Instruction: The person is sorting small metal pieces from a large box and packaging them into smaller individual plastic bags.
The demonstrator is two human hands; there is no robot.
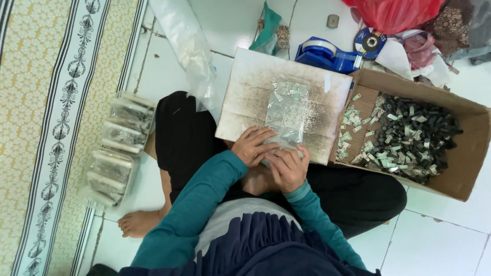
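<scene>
A clear plastic bag [287, 110] with small grey pieces and paper slips inside lies on a worn white board [245, 97] resting on my lap. My left hand [253, 145] and my right hand [288, 167] meet at the bag's near end, and both pinch its edge. I sit cross-legged on a tiled floor, in teal sleeves and black trousers.
An open cardboard box [468, 148] at the right holds several small dark pieces and pale paper slips. A blue tape dispenser [327, 54] sits behind the board. Filled clear bags [120, 148] are stacked at my left beside a patterned mat [46, 102]. A red plastic bag [396, 13] lies at the top right.
</scene>
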